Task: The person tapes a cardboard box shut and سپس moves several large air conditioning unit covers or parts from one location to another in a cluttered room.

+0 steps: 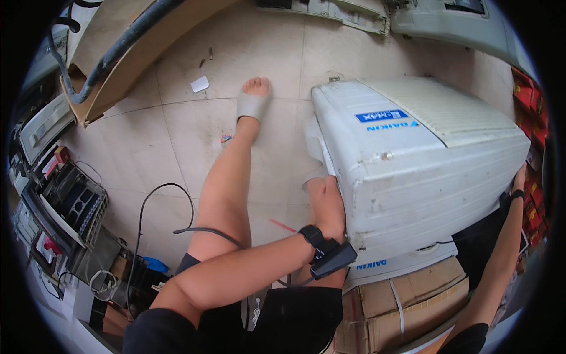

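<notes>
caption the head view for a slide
A bare left hand and bare right hand at opposite sides of a large white, ribbed, boxy air-conditioner unit.

I could pass over the floor point(286, 56) toward twelve o'clock, but the bulky white unit point(436, 183) blocks me at three, curved cardboard point(141, 54) at ten.

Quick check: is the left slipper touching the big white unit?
Apart. The head view shows it: a strip of pale floor lies plainly between the slipper and the white unit.
</notes>
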The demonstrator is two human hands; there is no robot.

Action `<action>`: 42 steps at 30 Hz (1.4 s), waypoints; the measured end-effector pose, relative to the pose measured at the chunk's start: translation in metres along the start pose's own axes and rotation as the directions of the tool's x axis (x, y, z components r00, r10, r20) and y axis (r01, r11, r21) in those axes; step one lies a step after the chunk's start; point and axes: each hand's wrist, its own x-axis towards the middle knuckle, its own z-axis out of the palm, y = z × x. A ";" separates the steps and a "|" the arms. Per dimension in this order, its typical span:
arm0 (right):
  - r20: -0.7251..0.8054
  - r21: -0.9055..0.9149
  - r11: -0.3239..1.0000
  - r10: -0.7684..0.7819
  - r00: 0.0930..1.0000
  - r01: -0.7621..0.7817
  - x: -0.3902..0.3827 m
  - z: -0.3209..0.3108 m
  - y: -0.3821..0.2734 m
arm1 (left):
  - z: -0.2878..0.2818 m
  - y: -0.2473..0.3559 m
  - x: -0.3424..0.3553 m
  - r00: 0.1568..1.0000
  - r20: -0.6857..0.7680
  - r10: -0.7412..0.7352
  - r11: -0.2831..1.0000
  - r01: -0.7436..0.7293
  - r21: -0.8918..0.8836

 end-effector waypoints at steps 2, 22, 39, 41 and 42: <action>0.024 0.010 1.000 -0.008 1.000 0.008 0.000 0.003 0.003 | 0.001 0.000 0.000 0.998 0.019 0.053 0.998 -0.053 0.040; 0.024 0.016 1.000 0.006 1.000 -0.007 -0.043 -0.017 0.012 | -0.020 -0.024 0.016 0.990 -0.036 0.140 0.990 -0.140 -0.016; 0.049 -0.058 0.998 -0.019 0.999 0.021 -0.061 0.016 -0.005 | -0.044 -0.015 0.008 0.949 -0.060 0.311 0.925 -0.288 0.247; 0.101 -0.028 0.999 -0.013 0.995 0.016 -0.063 0.004 -0.008 | -0.045 -0.012 0.003 0.973 -0.044 0.228 0.957 -0.216 0.194; 0.120 -0.013 1.000 -0.012 0.993 0.014 -0.066 -0.005 -0.007 | -0.048 -0.010 0.001 0.983 -0.032 0.183 0.970 -0.175 0.171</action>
